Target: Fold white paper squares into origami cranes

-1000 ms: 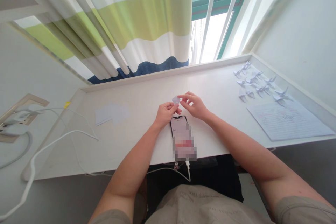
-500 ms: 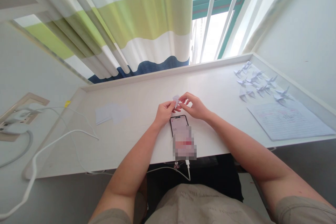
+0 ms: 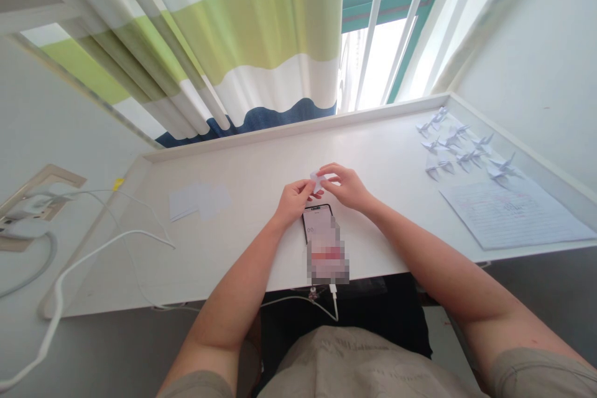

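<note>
A small piece of folded white paper (image 3: 318, 181) is held up between my two hands, above the desk and just beyond the phone. My left hand (image 3: 295, 200) pinches its left side between thumb and fingers. On the other side, my right hand (image 3: 345, 187) grips the paper's right edge with thumb and index finger. Fingertips cover part of the paper, so its exact folds are hard to make out. Below the hands lies a phone (image 3: 319, 224) with its screen lit and partly blurred out.
Several folded paper cranes (image 3: 459, 143) stand at the desk's right rear, behind a printed sheet (image 3: 513, 214). Loose white paper squares (image 3: 184, 201) lie at the left. A white cable (image 3: 107, 255) runs from the wall socket (image 3: 35, 205); another cable (image 3: 336, 305) plugs into the phone.
My right thumb and index finger have closed onto the paper's right side. The paper now appears wider and more spread out between the hands. My left hand has shifted slightly right.
</note>
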The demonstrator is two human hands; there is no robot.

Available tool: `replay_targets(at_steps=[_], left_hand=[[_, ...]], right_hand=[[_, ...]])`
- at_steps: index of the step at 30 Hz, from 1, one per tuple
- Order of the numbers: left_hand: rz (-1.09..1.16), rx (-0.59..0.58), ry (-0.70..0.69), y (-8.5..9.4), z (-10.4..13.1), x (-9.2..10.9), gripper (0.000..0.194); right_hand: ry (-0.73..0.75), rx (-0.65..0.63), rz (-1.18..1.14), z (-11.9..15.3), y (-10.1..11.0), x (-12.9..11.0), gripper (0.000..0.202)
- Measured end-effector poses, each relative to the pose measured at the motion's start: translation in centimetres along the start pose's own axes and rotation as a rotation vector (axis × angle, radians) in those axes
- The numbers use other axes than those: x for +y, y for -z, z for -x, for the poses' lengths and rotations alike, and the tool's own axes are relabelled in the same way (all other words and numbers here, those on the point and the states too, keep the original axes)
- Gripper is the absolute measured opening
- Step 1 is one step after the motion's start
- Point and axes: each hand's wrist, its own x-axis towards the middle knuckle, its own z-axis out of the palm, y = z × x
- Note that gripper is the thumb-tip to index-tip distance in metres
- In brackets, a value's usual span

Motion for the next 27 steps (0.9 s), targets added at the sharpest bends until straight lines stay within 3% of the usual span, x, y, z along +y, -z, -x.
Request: replay_targets(at_steps=[6,11,14,19,27], left_hand=[[0.005,-0.068,-0.002,-0.24,0.35,0.17,0.039],[-0.009,-0.103,0.028,-0.49,0.58,0.27,0.03],[0.03,-0.127,0.044,-0.47,0.59,0.46,0.028],[0.042,-0.064,0.051,-0.32,0.37,0.45,0.029],[0.051,-0.065,0.034,-0.37,0.23,-0.11,0.04]], right_hand=[[-0.11,-0.034,-0.146,-0.25,-0.14,0.11,0.02],[-0.1,0.013,-0.043,-0.11,-0.33,-0.36,0.016],[-0.114,0.034,-0.027,-0.05,-0.34,-0.36,0.024],[-0.108,0.053,-0.101,-0.16,-0.19,0.01,0.044],[-0.088,0.083,-0.132,-0.06,-0.37,0.15,0.027]])
